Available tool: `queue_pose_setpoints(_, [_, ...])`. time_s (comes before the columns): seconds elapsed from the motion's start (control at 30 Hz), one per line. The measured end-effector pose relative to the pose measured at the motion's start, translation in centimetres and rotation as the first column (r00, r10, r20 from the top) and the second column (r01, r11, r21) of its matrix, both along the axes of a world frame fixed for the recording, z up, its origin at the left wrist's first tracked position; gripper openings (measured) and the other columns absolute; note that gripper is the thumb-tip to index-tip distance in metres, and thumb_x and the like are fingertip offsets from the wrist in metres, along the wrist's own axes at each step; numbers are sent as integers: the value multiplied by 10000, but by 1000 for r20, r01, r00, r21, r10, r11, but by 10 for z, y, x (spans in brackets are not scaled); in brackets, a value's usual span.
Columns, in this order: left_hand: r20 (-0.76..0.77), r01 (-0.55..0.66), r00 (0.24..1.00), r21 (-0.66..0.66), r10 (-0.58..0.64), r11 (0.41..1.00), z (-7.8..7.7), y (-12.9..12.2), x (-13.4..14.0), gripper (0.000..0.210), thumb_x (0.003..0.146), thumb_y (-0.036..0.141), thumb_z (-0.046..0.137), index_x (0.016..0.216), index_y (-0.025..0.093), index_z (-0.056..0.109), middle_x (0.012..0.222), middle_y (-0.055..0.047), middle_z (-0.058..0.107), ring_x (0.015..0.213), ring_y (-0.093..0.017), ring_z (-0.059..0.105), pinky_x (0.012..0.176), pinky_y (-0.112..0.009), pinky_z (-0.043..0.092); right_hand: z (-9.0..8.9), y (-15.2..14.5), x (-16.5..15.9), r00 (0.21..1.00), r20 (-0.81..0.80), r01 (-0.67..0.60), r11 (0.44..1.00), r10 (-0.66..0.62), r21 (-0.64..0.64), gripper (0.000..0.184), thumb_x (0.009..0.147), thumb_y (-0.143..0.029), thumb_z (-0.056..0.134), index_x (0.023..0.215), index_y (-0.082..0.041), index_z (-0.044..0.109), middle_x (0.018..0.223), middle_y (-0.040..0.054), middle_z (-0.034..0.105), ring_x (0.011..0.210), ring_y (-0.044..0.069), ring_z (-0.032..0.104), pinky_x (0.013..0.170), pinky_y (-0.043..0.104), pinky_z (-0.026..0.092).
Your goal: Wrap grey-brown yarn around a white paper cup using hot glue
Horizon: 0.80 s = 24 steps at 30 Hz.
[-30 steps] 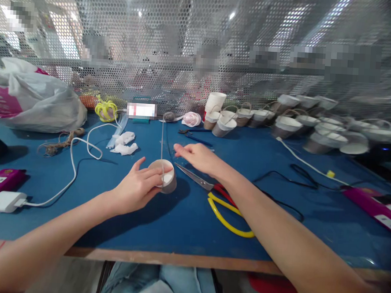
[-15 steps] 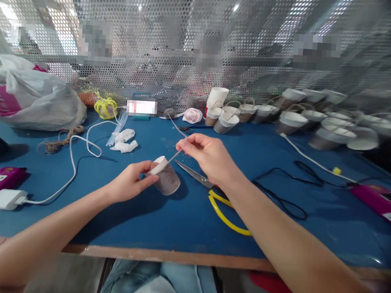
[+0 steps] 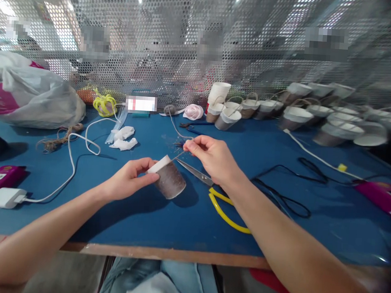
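Blue tabletop (image 3: 127, 230) stretches beneath a tilted gray-brown cup (image 3: 171, 181), midway between front and back edges, the left hand (image 3: 130, 178) clamped on its white rim (image 3: 160, 164), best braced firmly so the right hand (image 3: 213, 158), pinching the cord (image 3: 177, 156), can lay it evenly taut.

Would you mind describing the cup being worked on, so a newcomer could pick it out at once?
On the blue tabletop, left of the yellow-handled scissors, the left hand grips a brownish cup with a white band at its rim. It is held tilted; the similar cups sit grouped at the back right.
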<state>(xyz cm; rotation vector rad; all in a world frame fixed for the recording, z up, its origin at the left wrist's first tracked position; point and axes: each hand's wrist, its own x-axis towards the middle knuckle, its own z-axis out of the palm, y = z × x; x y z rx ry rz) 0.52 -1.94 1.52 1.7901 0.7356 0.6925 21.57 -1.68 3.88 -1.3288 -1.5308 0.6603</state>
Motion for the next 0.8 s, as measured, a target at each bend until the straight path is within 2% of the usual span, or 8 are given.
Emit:
queue_pose_setpoints(0.33, [56, 61, 997, -3, -61, 998, 1, -2, 0, 158, 804, 280, 502, 766, 127, 493, 829, -22, 526, 720, -92, 431, 658, -206, 343, -5, 1, 0, 998, 63, -15, 1000, 15, -8, 221, 750, -348, 535, 650, -155, 574, 667, 26, 614, 622, 124, 519, 621, 262, 394])
queue_pose_setpoints(0.6, [80, 84, 993, 15, -85, 996, 4, -5, -1, 151, 799, 262, 508, 729, 131, 477, 777, -17, 514, 691, -92, 427, 633, -205, 345, -4, -2, -8, 993, 110, -25, 997, 33, -67, 228, 748, -358, 517, 638, -166, 568, 629, 10, 606, 555, 115, 493, 540, 248, 354])
queue_pose_setpoints(0.8, [99, 103, 989, 35, -106, 994, 4, -6, -1, 151, 801, 250, 507, 710, 136, 468, 854, -45, 550, 782, -122, 467, 704, -233, 368, -11, -2, -10, 986, 158, -48, 996, 60, -76, 226, 756, -361, 502, 635, -180, 562, 604, -5, 579, 533, 112, 470, 521, 243, 342])
